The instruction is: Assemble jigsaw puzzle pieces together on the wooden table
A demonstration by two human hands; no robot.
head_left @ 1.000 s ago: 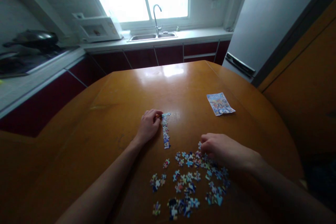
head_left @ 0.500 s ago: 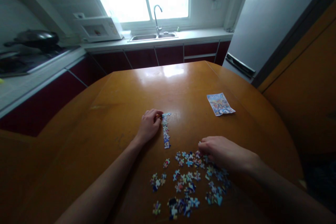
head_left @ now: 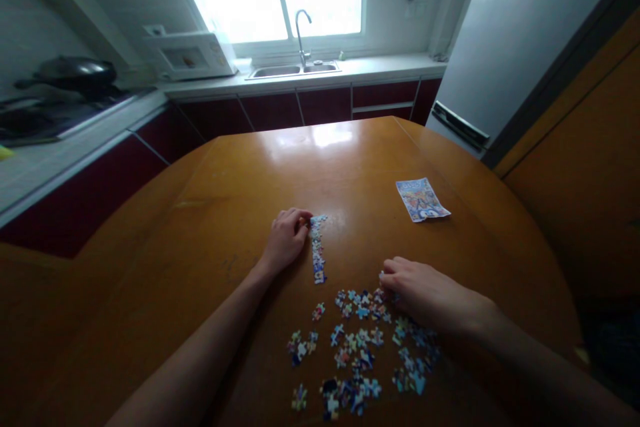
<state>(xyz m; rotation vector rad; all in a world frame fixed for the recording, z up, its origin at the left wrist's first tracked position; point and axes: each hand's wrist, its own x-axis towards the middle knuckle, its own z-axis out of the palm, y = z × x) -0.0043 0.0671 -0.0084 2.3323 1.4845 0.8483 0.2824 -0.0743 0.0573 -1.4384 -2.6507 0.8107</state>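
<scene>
One narrow, multicoloured cardboard puzzle strip point(head_left: 318, 250) lies fore-aft between the curled left hand point(head_left: 286, 238), nearer, and the curled right hand point(head_left: 425, 289); cannot tell either grip.

The joined strip of puzzle pieces point(head_left: 318, 250) is narrow and runs lengthwise away from the viewer, pale at its far end, dark blue at its near end, lying flat on the bench point(head_left: 240, 180). The loose puzzle pieces point(head_left: 357, 340), small and multicoloured with knobbed edges, lie nearer, spread in uneven clusters, some touching or overlapping, a few apart at the left.
</scene>
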